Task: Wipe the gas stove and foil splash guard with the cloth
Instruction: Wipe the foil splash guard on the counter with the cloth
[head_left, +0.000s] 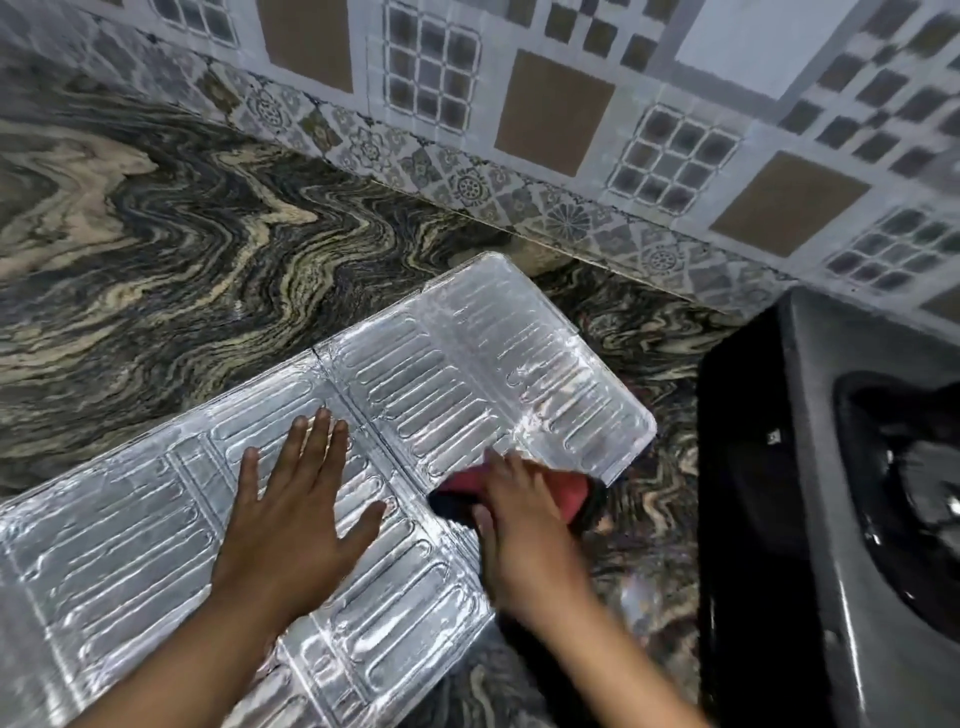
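Observation:
The foil splash guard (467, 364) lies flat on the marbled countertop, its ribbed silver panels unfolded from lower left to centre right. My left hand (296, 504) presses flat on the middle panel with fingers spread. My right hand (519, 519) is blurred and covers a red cloth (563, 491) with a dark edge, at the guard's near right edge; its fingers lie over the cloth. The gas stove (831, 493), grey with a black burner, stands at the right edge of the view.
The swirled dark-and-tan countertop (182, 234) stretches to the left and behind the guard. A patterned tiled wall (571, 130) rises at the back. A narrow strip of counter separates the guard from the stove.

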